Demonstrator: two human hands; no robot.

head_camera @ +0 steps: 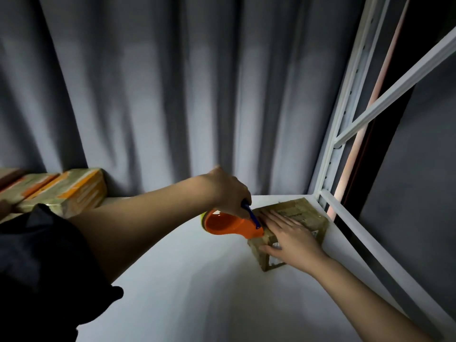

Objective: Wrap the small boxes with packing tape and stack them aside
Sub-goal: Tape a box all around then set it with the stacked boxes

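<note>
Two hands meet at a small box point(293, 223) in the lower right of the frame, near the far right corner of a white desk point(187, 280). The left hand point(228, 188) comes in from the left with its fingers curled round the blue handle point(250, 214) of an orange tape dispenser point(229, 225); it grips from above, and the dispenser's front end touches the left edge of the box top. A bit of yellow-green roll point(202, 218) shows behind the orange body. The right hand point(290, 236) lies flat on top of the box, fingers straight and spread a little, pointing toward the dispenser, with the thumb down over the near side of the box. It presses rather than grips.

The box looks tan and glossy, as if covered in clear tape, with faint print on top and pale patches on its near side. It sits on the desk just beside a white metal frame point(345, 218) that runs along the right edge and rises toward the upper right of the frame.

Several taped boxes point(74, 191) with orange markings lie at the middle left, well apart from the hands, against a grey curtain point(172, 82) that fills the upper part of the frame. A dark sleeve point(44, 262) covers the left upper arm at lower left.
</note>
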